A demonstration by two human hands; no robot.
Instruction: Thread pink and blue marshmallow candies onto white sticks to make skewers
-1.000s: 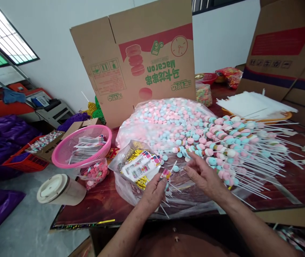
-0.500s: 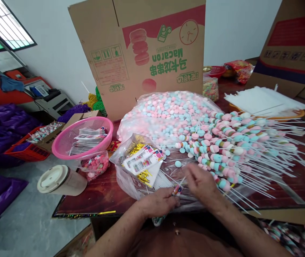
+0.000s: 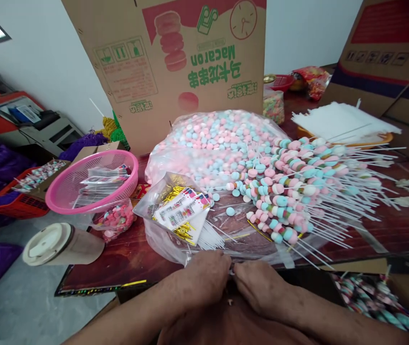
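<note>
My left hand [image 3: 204, 273] and my right hand [image 3: 262, 285] meet at the table's near edge, fingers curled together in a pinch around something small that I cannot make out. Just beyond them lies a clear bag [image 3: 176, 213] holding printed labels and gold twist ties, with white sticks [image 3: 211, 237] beside it. A heap of candy skewers [image 3: 298, 191] with pink, blue and white discs spreads to the right. A big clear bag of loose pink and blue candies [image 3: 211, 143] sits behind.
A pink basket [image 3: 66, 189] with packets and a lidded cup [image 3: 61, 244] are at the left. An upside-down Macaron carton [image 3: 176, 62] stands at the back. A tray of white sheets [image 3: 337, 122] is far right. Wrapped skewers [image 3: 373, 297] lie below the table's right.
Both hands drew back from above the bag toward my body and closed together at the table edge. The small colourful piece seen in my left fingers is now hidden.
</note>
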